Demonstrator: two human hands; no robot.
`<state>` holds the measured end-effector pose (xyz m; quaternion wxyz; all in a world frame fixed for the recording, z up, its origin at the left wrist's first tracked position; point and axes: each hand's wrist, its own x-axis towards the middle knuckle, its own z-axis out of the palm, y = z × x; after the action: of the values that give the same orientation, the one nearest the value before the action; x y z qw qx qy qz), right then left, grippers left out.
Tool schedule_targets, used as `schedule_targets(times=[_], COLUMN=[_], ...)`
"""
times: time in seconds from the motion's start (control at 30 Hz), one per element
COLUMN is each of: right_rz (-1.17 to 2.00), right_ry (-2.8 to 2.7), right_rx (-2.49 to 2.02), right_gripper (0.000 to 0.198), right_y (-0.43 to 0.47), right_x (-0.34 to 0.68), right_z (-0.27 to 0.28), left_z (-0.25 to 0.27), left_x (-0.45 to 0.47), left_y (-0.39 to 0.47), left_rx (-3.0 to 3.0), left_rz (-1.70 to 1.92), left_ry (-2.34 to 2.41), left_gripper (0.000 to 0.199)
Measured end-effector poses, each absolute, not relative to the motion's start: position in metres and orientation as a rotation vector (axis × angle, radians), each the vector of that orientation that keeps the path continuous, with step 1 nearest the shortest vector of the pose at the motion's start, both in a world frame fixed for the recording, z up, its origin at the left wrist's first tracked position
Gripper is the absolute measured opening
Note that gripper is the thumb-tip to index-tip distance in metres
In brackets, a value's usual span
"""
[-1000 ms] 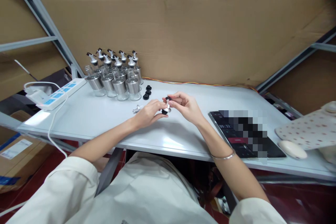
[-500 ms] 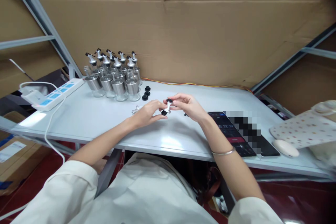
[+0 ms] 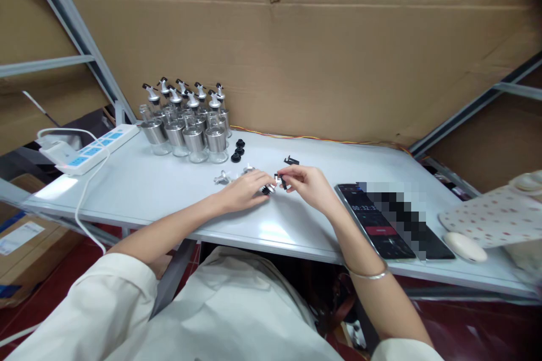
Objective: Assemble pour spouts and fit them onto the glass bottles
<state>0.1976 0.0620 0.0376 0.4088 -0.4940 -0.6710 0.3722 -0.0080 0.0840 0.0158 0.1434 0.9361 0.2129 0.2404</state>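
Note:
My left hand (image 3: 249, 190) is closed around a silver bottle pourer (image 3: 271, 188) with a black ribbed stopper, tilted low over the table. Between the fingertips of my right hand (image 3: 311, 186) is a small black flip cap (image 3: 283, 182), close by the pourer's spout tip; I cannot tell whether the two are joined. Behind my right hand lies another black cap piece (image 3: 291, 161). Silver pourer parts (image 3: 222, 178) rest beside my left hand, one partly hidden by it. Several black stoppers (image 3: 239, 151) sit grouped farther back.
Several glass bottles with steel bands (image 3: 195, 141) stand at the back left, some fitted with pourers. A white power strip (image 3: 99, 149) with a cable is left of them. On the right are a phone (image 3: 381, 230), a white rounded case (image 3: 466, 247) and a dotted pouch (image 3: 491, 211).
Both hands have lowered slightly with the pourer. My right hand now pinches the black cap beside the spout tip. The black piece behind it and more silver parts have come into view.

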Motion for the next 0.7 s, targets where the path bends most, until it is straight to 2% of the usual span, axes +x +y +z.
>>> schedule_targets(times=[0.17, 0.37, 0.43, 0.53, 0.7], right_rz=[0.637, 0.929, 0.938, 0.929, 0.837], right_ry=[-1.815, -1.477, -1.327, -1.166, -1.092], right_rx=[-1.415, -1.329, -1.286, -1.256, -1.287], right_gripper=[0.033, 0.034, 0.031, 0.027, 0.028], right_y=[0.033, -0.014, -0.016, -0.011, -0.006], right_x=[0.199, 0.166, 0.156, 0.154, 0.17], right_z=[0.042, 0.01, -0.005, -0.017, -0.017], left_z=[0.02, 0.01, 0.007, 0.008, 0.025], left_x=[-0.009, 0.001, 0.006, 0.01, 0.013], left_y=[0.067, 0.034, 0.027, 0.024, 0.055], left_rx=[2.565, 2.378, 2.386, 2.329, 2.345], left_rz=[0.763, 0.971, 0.962, 0.914, 0.796], left_ry=[0.722, 0.869, 0.842, 0.785, 1.101], left_gripper=[0.018, 0.013, 0.014, 0.028, 0.029])
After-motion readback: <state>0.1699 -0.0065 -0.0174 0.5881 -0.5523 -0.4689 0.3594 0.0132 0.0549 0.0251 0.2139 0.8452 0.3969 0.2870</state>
